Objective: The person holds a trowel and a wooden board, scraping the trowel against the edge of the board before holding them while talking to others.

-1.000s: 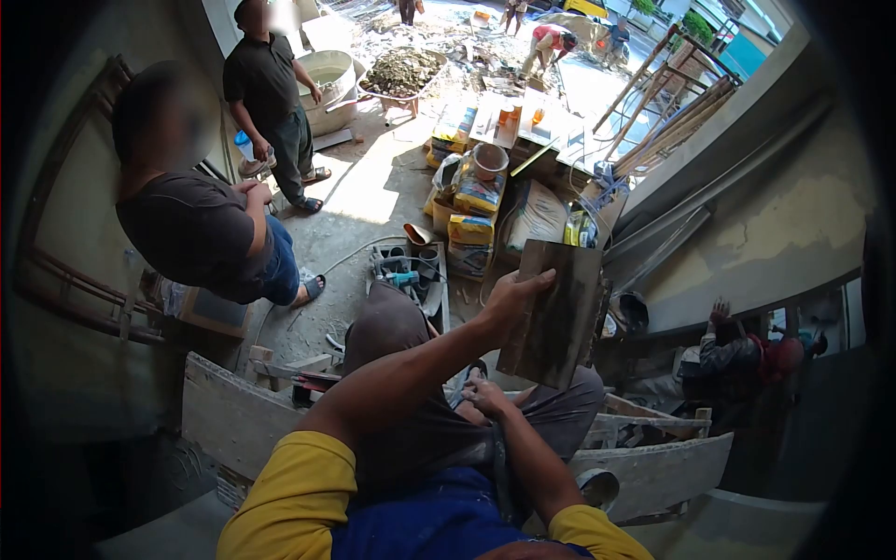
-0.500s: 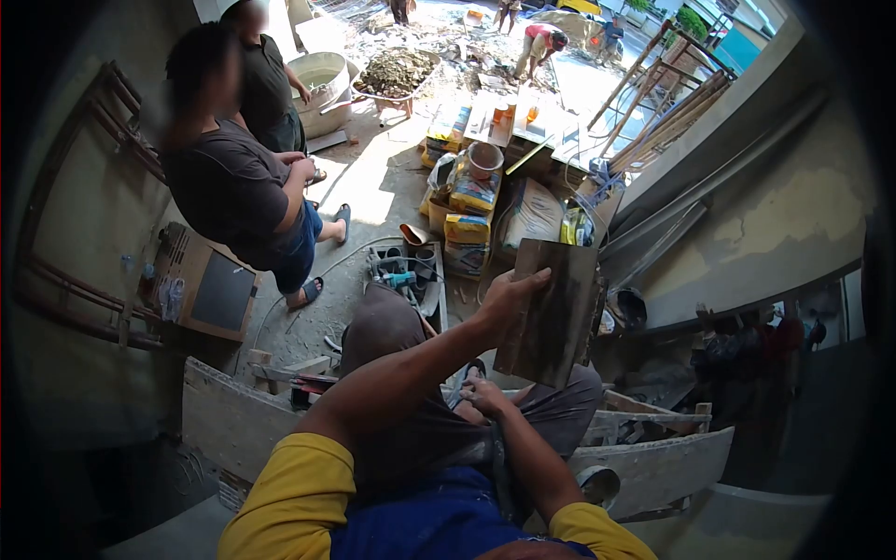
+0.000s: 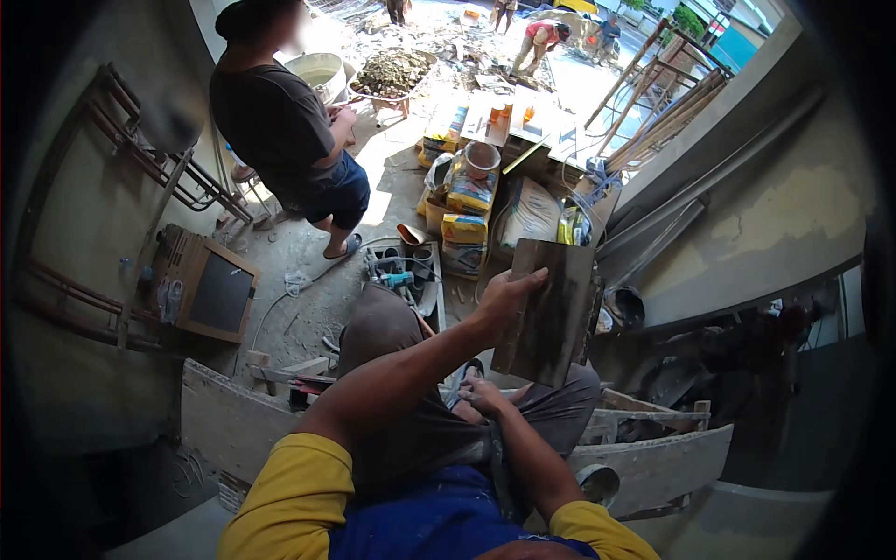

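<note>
My left hand (image 3: 509,303) is closed on the left edge of a dark, flat rectangular board (image 3: 553,317), with its thumb across the front face. The board is held up and tilted over my right knee, its face smeared and worn. My right hand (image 3: 481,398) is low between my legs, fingers curled against my foot (image 3: 469,373) in a dark sandal. Whether those fingers hold anything small is hidden. A box of tools (image 3: 411,273) with a teal power tool lies on the floor beyond my left knee.
Scuffed planks (image 3: 229,403) flank me. Stacked yellow bags (image 3: 471,194) with a bucket (image 3: 482,160) stand ahead. A person (image 3: 280,131) stands front left near a cardboard box (image 3: 210,285). A cable (image 3: 313,280) crosses the floor. Beyond is a rubble-filled wheelbarrow (image 3: 397,75).
At the left, the nearer person has stepped away or gone behind; only one standing person now shows there, farther forward. Both my hands and the board have hardly moved.
</note>
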Tool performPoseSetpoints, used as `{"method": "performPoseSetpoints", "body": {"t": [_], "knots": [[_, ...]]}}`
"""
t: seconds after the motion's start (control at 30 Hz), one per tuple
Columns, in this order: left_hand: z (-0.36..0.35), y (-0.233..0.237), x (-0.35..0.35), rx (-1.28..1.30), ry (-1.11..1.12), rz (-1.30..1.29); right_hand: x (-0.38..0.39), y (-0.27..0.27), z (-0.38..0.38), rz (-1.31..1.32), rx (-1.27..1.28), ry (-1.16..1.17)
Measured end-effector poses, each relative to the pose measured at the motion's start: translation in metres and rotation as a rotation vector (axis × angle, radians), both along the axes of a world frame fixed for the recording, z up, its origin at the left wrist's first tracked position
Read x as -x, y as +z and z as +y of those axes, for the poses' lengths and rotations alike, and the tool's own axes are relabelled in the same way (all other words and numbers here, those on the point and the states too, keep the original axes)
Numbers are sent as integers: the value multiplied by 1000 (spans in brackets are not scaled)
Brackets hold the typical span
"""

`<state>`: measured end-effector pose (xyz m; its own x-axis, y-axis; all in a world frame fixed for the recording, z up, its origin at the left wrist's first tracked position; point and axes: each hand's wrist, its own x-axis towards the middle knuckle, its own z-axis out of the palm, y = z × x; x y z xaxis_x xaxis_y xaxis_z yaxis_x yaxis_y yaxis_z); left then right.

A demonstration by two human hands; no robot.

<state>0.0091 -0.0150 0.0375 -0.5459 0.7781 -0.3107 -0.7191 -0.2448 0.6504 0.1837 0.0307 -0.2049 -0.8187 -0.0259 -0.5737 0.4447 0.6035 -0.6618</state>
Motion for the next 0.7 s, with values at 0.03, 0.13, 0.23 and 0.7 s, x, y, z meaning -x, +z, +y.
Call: {"method": "performPoseSetpoints", "body": {"t": [0.03,0.13,0.23,0.7], "knots": [[0,1,0,12,-5,-6,0,1,0,0,0,-1],[0,0,0,12,-14,-16,0,3,0,5,20,-9],[0,-1,1,3,-16,-15,0,4,0,-18,32,-23],[3,-4,-1,10,24,-8,1,7,0,27,-6,35]]}}
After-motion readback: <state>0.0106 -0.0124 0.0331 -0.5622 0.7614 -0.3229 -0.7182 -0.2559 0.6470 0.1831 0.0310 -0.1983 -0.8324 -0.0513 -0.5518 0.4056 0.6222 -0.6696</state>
